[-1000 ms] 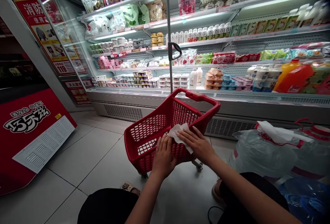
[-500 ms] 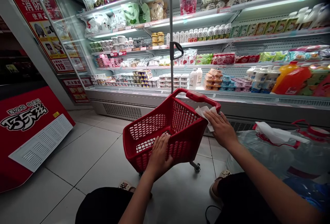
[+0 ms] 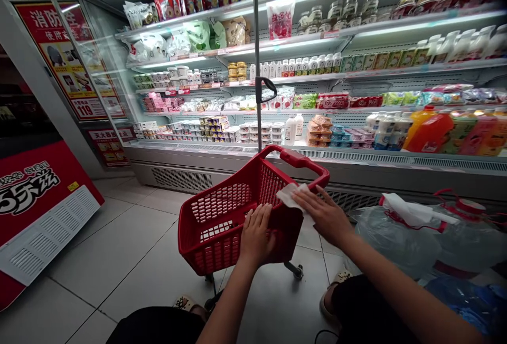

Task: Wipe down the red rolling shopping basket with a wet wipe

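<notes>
A red plastic shopping cart [image 3: 209, 251] with lattice sides stands in front of me, its handle toward the refrigerated shelves. My left hand [image 3: 256, 233] rests on the near side rim, fingers extended over the edge and the thumb apart. Near the handle end of the same rim, my right hand [image 3: 320, 212] presses a white cloth [image 3: 288, 195] against the cart, the fingers laid over it. Part of the cloth is hidden under those fingers.
Stocked refrigerated shelves [image 3: 222, 83] run behind the cart, with a metal pole [image 3: 258, 122] before them. Large clear water bottles [image 3: 400, 233] with red handles stand at right, another white cloth [image 3: 412, 209] on them. A red freezer [image 3: 43, 212] is at left.
My right hand and the cloth have slid along the rim away from the handle. My left hand has shifted along the rim toward the handle end. The view has also shifted slightly.
</notes>
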The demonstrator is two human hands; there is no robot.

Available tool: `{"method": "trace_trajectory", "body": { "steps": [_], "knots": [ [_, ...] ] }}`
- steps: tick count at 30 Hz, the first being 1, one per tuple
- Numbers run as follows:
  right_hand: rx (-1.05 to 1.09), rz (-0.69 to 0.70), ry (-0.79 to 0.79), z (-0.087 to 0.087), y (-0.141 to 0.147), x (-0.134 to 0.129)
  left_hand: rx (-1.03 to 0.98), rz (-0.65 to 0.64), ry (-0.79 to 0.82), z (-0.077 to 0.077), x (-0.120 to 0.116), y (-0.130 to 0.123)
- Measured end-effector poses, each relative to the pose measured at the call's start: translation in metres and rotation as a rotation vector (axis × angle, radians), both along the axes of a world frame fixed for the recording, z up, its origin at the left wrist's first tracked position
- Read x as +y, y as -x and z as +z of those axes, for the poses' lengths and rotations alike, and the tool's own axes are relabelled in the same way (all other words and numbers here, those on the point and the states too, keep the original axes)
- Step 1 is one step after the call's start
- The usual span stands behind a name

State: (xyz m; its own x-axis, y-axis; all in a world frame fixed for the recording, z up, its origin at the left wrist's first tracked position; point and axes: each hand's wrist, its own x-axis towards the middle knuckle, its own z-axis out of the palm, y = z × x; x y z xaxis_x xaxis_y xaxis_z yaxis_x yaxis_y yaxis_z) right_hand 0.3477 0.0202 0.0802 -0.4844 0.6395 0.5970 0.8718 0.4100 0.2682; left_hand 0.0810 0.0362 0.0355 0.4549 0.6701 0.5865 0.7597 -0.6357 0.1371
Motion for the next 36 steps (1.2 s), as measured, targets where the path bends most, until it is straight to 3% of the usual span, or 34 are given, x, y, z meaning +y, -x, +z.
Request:
{"method": "trace_trajectory", "body": {
  "steps": [4, 6, 8, 13, 15, 21, 23, 26, 32, 34, 36],
  "knots": [
    [0.042, -0.179, -0.08, 0.015, -0.07, 0.021, -0.002, -0.068, -0.002, 0.0, 0.005, 0.009],
    [0.051, -0.216, -0.08, 0.017, -0.09, 0.026, -0.008, -0.068, -0.004, 0.0, 0.004, 0.013],
    [0.055, -0.207, -0.055, 0.015, -0.086, 0.024, -0.009, -0.061, -0.005, 0.001, 0.003, 0.013],
    [-0.005, -0.044, 0.019, 0.005, -0.025, 0.006, 0.012, -0.059, -0.002, 0.002, 0.0, 0.012],
    [-0.029, -0.005, 0.039, 0.007, -0.017, 0.005, 0.017, -0.062, 0.003, 0.003, 0.0, 0.013],
    [0.104, -0.176, -0.027, 0.016, -0.069, 0.025, 0.003, -0.065, 0.007, 0.003, -0.001, 0.014],
    [0.132, -0.18, -0.027, 0.014, -0.071, 0.026, -0.005, -0.053, -0.001, 0.002, -0.002, 0.013],
    [0.129, -0.144, -0.02, 0.004, -0.038, 0.019, -0.004, -0.038, -0.018, -0.002, -0.003, 0.01],
    [0.116, -0.036, 0.046, -0.023, 0.069, 0.003, 0.065, 0.003, -0.059, -0.003, 0.0, 0.004],
    [0.117, 0.023, 0.049, -0.026, 0.084, 0.0, 0.109, 0.01, -0.08, -0.003, 0.0, 0.009],
    [0.114, 0.072, 0.052, -0.025, 0.08, -0.002, 0.137, 0.042, -0.1, -0.004, -0.004, 0.024]
  ]
}}
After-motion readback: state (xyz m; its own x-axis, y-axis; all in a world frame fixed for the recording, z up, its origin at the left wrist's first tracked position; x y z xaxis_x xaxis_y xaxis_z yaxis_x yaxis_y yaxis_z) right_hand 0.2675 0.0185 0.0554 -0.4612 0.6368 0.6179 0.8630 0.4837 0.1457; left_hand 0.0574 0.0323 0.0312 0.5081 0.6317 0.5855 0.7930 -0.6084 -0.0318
